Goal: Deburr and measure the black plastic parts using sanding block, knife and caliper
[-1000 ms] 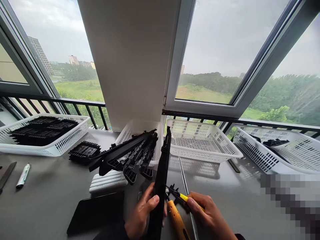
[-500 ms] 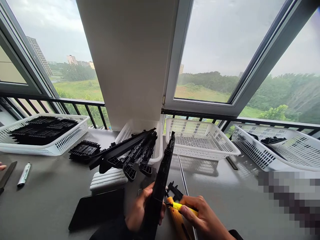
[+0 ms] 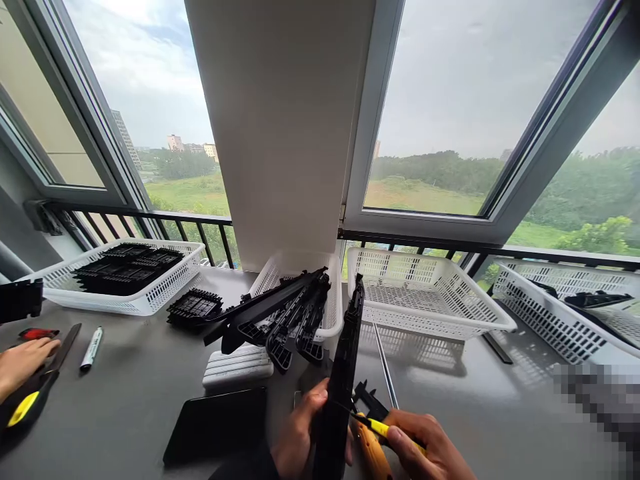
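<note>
Two hands at 6 o'clock; left hand [image 3: 299,437] fingers wrapped round long black plastic strip [image 3: 344,373], pointing to 12; right hand [image 3: 425,450] pinched shut on yellow-handled tool [image 3: 376,427], touching the strip's right edge; white basket [image 3: 430,300] at 1 o'clock.

Both hands are low in the view, right near the bottom edge, close together but not touching each other. Left hand [image 3: 300,437] is curled, thumb up top and pointing right, fingers wrapped round the far side so you mostly see the thumb and the back of the palm. There's a dark sleeve at that wrist. Right hand [image 3: 425,453] comes in from the lower right, knuckles up, index finger stretched forward and left with the thumb tucked under it in a pinch. Its wrist is cut off by the frame, so can't say much about the forearm. Both are closed in a grip, not open.
</note>
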### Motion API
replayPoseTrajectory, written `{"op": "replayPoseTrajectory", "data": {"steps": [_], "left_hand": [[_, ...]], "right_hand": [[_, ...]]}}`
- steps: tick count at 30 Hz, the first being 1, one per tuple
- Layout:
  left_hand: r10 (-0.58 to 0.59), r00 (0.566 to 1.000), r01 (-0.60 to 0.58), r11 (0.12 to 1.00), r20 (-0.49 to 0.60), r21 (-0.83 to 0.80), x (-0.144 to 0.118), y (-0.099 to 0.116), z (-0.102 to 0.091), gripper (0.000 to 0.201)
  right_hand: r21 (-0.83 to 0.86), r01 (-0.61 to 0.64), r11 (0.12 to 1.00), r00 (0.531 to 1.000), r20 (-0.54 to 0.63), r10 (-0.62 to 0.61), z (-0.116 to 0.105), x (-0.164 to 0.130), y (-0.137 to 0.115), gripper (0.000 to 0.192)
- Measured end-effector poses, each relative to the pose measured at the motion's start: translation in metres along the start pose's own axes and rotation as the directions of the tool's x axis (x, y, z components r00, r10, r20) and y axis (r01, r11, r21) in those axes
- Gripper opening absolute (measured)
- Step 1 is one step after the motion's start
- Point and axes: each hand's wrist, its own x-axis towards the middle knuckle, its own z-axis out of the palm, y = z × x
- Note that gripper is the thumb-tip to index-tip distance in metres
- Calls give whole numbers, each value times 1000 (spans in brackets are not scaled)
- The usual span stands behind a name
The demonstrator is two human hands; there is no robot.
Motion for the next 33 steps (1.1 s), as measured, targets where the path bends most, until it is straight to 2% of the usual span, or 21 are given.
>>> {"op": "replayPoseTrajectory", "data": {"steps": [4,8,11,14,19,22,27,33], "left_hand": [[-1,999,1,1000,48,-2,-1,1,0,56],[41,994,-48,996,98,69,-2,-2,-3,76],[26,994,-41,989,105,142,-3,-3,-6,95],[36,995,-52,984,92,171,-2,-6,-10,104],[52,998,-59,987,45,148,1,-10,-11,104],[28,999,-21,990,-47,138,-2,-5,-5,102],[40,976,-11,991,-216,136,-6,1,3,84],[92,962,-43,981,-256,192,-5,4,6,76]], "right_hand": [[26,-17,1000,1000,-23,18,-1,3,-7,68],[42,-10,999,1000,24,8,-1,5,-12,66],[46,-4,999,999,-52,6,-3,5,-12,64],[67,-8,998,991,-133,17,-4,5,-10,63],[75,-32,997,994,-99,40,0,6,-8,64],[51,-39,998,996,-76,43,1,6,-7,66],[26,-38,999,997,-67,40,1,6,-6,65],[-12,-37,999,996,-80,36,0,5,-7,64]]}}
